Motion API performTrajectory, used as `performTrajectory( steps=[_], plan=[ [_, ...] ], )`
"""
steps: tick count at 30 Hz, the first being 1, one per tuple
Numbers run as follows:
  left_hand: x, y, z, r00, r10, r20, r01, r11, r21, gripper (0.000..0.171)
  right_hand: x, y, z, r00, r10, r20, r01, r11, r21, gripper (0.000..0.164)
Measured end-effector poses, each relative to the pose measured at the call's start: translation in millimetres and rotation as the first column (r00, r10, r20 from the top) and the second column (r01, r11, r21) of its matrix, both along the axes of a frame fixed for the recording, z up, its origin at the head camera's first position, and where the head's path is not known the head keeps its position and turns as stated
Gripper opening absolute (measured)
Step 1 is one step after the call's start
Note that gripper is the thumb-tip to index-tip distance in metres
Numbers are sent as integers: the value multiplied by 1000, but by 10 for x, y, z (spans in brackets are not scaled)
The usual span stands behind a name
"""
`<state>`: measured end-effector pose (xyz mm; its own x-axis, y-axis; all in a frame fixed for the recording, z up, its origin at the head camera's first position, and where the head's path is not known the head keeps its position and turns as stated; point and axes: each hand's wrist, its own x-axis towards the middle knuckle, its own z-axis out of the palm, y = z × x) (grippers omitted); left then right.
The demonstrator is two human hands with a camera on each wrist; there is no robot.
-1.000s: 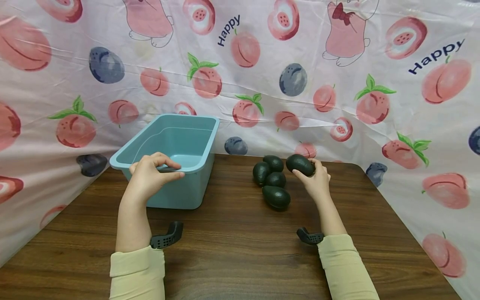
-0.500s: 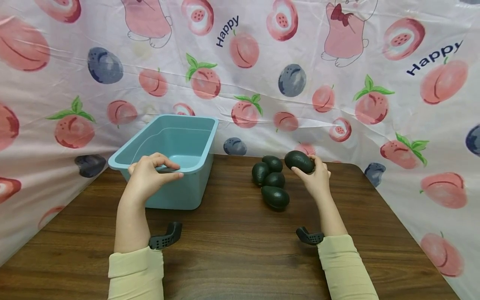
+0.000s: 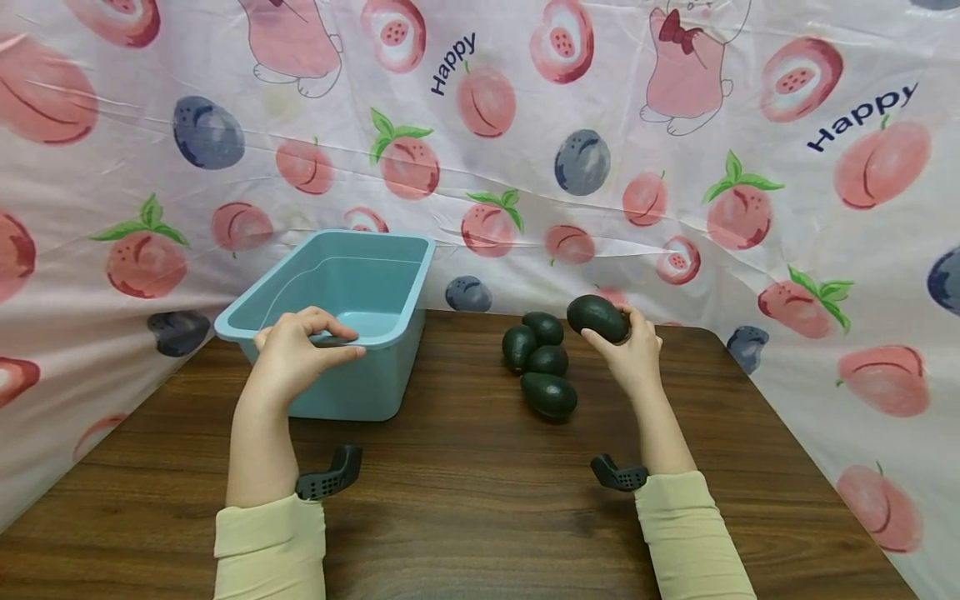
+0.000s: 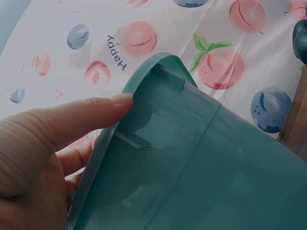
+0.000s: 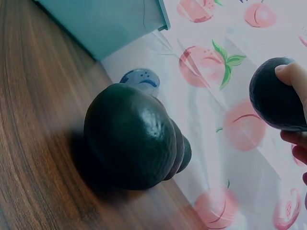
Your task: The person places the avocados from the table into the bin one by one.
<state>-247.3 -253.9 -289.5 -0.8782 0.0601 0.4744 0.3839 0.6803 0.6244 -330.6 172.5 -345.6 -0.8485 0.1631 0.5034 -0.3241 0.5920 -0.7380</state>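
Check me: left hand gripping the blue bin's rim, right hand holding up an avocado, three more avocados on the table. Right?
Count's off: four more avocados, not three, lie on the table; the head view shows it. The rest stands: left hand gripping the blue bin's rim, right hand holding up an avocado.

A dark brown wood-grain table point(image 3: 465, 508) extends beneath the left hand point(image 3: 296, 348) and the right hand point(image 3: 634, 354); its rounded corner point(image 3: 705, 343) lies right of the right hand. A pale printed cloth point(image 3: 519, 162) hangs beyond both hands. The print comprises pink peaches point(image 3: 487, 100), blue berries point(image 3: 582, 162) and animal figures point(image 3: 686, 71). "Happy" lettering point(image 3: 862, 117) appears twice: above and between the hands, and right of the right hand.
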Motion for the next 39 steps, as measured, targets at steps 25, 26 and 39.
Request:
performTrajectory(
  steps=[25,26,39],
  plan=[
    [2,-6,9,1000,-4,3,4,1000,10,22,123,-111,180,998,-3,-65,3,1000,-11,62],
    [2,-7,9,1000,-4,3,4,1000,10,22,129,-119,189,997,-1,-71,0,1000,-9,61],
    [4,-4,11,1000,0,1,0,1000,-1,23,171,-231,250,992,19,-126,-20,1000,-11,60]
  ],
)
